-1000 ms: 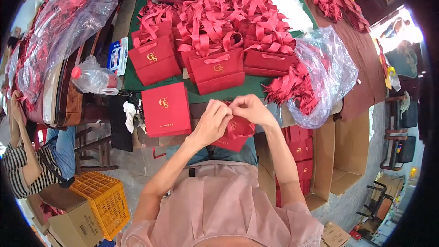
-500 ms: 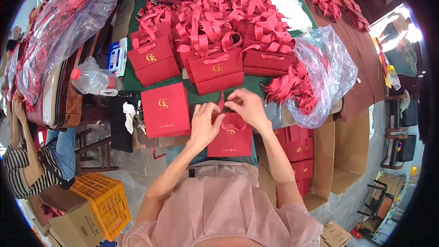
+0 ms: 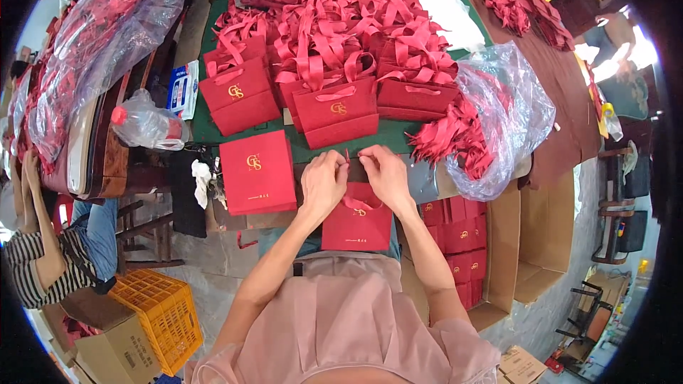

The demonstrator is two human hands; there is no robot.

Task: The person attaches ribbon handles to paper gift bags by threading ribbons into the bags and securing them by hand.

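The square red paper bag point(image 3: 356, 229) lies nearer than, and midway between, the left hand point(image 3: 325, 181) and right hand point(image 3: 387, 180); left fingers pinch a thin red ribbon tip point(image 3: 347, 154), right fingers' hold I cannot tell.

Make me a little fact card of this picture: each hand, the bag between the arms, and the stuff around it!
Left hand: seems to pinch a thin ribbon end
Right hand: curled close by; its grip is hard to see
Bag between arms: red, gold mark, ribbon loop across its front
Left of hands: flat red bag
Ahead: ribboned red bags crowded together
Floor, left: orange-yellow crate
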